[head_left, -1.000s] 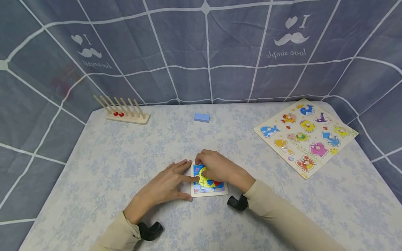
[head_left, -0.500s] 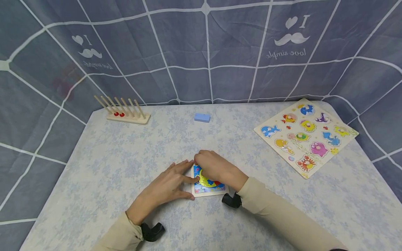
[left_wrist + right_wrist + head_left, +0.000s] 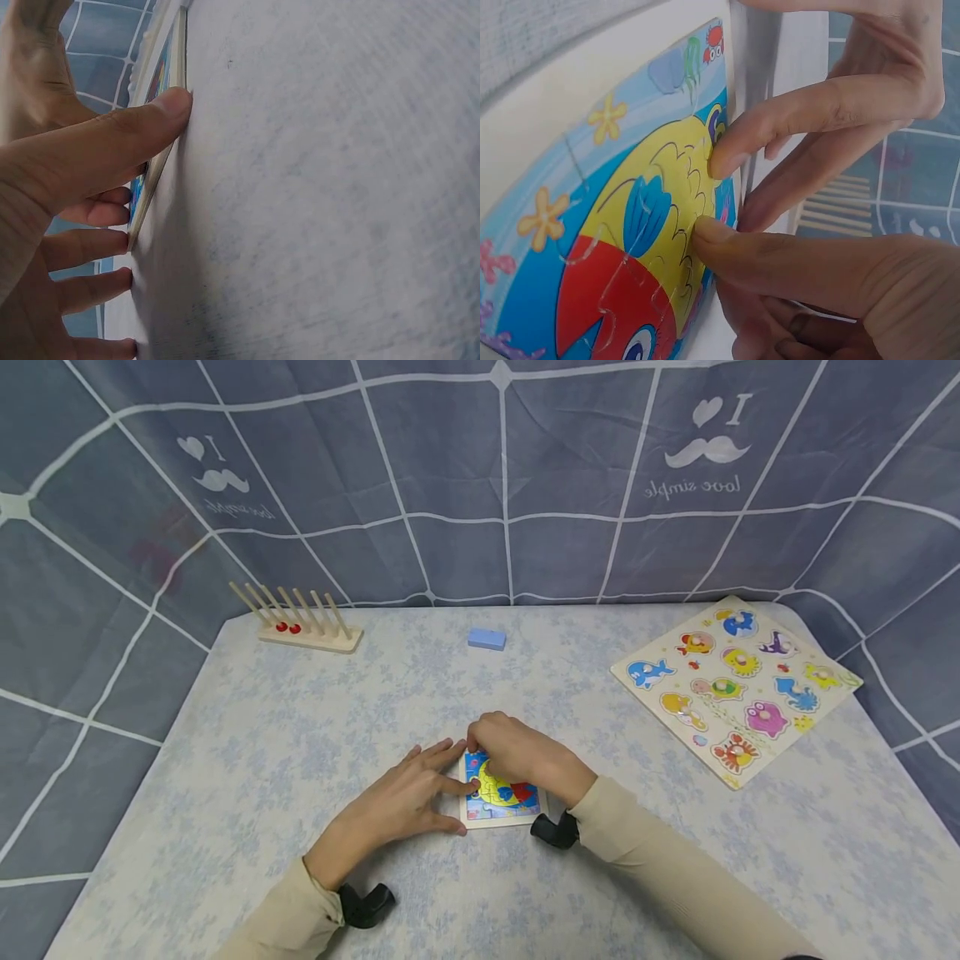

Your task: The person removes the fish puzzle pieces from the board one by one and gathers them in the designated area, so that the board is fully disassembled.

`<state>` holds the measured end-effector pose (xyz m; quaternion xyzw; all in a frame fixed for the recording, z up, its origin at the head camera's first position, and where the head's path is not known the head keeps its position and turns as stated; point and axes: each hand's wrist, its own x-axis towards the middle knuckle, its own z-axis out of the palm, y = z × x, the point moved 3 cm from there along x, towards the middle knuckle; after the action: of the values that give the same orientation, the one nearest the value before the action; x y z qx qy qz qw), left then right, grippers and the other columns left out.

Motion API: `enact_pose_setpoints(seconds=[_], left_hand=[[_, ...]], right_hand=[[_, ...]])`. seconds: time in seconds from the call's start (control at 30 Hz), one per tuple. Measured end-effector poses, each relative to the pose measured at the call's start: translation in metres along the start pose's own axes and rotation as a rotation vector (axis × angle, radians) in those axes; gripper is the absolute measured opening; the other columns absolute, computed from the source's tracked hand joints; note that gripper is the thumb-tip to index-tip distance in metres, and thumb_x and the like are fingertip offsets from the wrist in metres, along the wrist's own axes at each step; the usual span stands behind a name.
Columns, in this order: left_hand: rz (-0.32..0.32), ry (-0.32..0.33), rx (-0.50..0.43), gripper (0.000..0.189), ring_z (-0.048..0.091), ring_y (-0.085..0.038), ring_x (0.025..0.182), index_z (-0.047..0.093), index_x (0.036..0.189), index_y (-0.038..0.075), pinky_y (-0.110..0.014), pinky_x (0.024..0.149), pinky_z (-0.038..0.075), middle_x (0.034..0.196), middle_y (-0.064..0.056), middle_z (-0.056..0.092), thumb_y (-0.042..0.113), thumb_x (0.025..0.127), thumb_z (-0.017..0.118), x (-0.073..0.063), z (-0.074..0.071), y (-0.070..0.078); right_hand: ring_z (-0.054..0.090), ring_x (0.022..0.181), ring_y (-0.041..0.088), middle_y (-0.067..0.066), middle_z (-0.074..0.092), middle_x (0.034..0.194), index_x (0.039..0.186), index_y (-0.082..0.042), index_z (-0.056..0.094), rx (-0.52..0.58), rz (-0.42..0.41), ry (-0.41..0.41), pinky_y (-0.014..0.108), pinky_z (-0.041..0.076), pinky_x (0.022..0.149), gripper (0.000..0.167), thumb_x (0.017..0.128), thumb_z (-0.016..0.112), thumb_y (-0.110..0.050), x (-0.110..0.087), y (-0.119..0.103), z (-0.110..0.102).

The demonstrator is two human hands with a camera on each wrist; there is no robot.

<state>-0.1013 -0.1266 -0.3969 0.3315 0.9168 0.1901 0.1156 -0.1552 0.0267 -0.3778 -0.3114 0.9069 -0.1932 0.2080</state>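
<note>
A small fish jigsaw puzzle (image 3: 501,806) in a pale frame lies on the table between my hands. My left hand (image 3: 405,793) spreads along its left side. In the left wrist view its thumb (image 3: 142,127) rests against the frame edge, while its index finger (image 3: 780,120) presses the puzzle face in the right wrist view. My right hand (image 3: 525,756) reaches over the upper part, hiding that corner. Its thumb (image 3: 742,244) presses the yellow fish body and the other fingers curl at the far edge. Seams show between the fitted pieces (image 3: 622,277).
At the back left stands a wooden peg rack (image 3: 315,639) with two red beads. A blue block (image 3: 487,639) sits at the back middle. A large sea-animal peg puzzle board (image 3: 720,743) lies at the right. Grid-patterned cloth (image 3: 450,460) hangs behind the table.
My right hand and wrist shifted slightly left over the puzzle, then stayed nearly there. My left hand keeps its place beside the puzzle. The head view has shifted a little.
</note>
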Motion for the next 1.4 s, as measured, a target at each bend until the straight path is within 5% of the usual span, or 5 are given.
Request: enact_pose_setpoints(seconds=[0.17,0.4,0.57,0.9,1.4], left_hand=[[0.008,0.003,0.004,0.057,0.03,-0.042,0.142,0.071,0.123,0.016,-0.069,0.104,0.029,0.153,-0.021,0.036,0.04,0.074,0.085,0.0,0.0,0.0],[0.004,0.002,0.008,0.056,0.03,-0.042,0.142,0.072,0.123,0.016,-0.069,0.105,0.029,0.153,-0.019,0.036,0.041,0.074,0.085,0.0,-0.002,0.0],[0.007,0.004,0.002,0.057,0.031,-0.042,0.142,0.071,0.124,0.016,-0.069,0.104,0.029,0.154,-0.02,0.034,0.041,0.074,0.085,0.001,-0.002,0.0],[0.024,0.013,0.003,0.058,0.031,-0.042,0.141,0.07,0.124,0.016,-0.07,0.104,0.029,0.155,-0.018,0.033,0.041,0.074,0.084,0.0,0.0,0.0],[-0.02,-0.025,-0.049,0.058,0.027,-0.04,0.144,0.069,0.126,0.017,-0.07,0.105,0.026,0.156,-0.019,0.031,0.039,0.074,0.086,0.002,-0.002,0.0]], right_hand=[[0.054,0.092,0.019,0.007,0.06,0.102,0.106,-0.005,0.069,0.028,0.004,-0.009,0.031,0.052,0.078,0.024,0.085,0.069,0.006,0.001,0.003,0.0],[0.05,0.066,0.014,0.005,0.062,0.085,0.111,-0.005,0.064,0.135,-0.036,-0.03,0.024,0.044,0.062,0.022,0.095,0.054,0.007,-0.004,0.004,0.004],[0.053,0.078,0.015,0.005,0.062,0.101,0.115,-0.004,0.064,0.031,0.015,0.038,0.028,0.049,0.07,0.027,0.09,0.064,0.006,-0.006,0.0,0.003],[0.057,0.088,0.016,0.005,0.061,0.104,0.114,-0.004,0.064,-0.042,0.039,0.035,0.029,0.051,0.078,0.03,0.086,0.069,0.006,-0.005,-0.005,0.001],[0.055,0.082,0.018,0.007,0.057,0.1,0.109,-0.005,0.063,-0.107,0.052,-0.079,0.028,0.051,0.07,0.022,0.089,0.071,-0.003,0.001,-0.009,-0.003]])
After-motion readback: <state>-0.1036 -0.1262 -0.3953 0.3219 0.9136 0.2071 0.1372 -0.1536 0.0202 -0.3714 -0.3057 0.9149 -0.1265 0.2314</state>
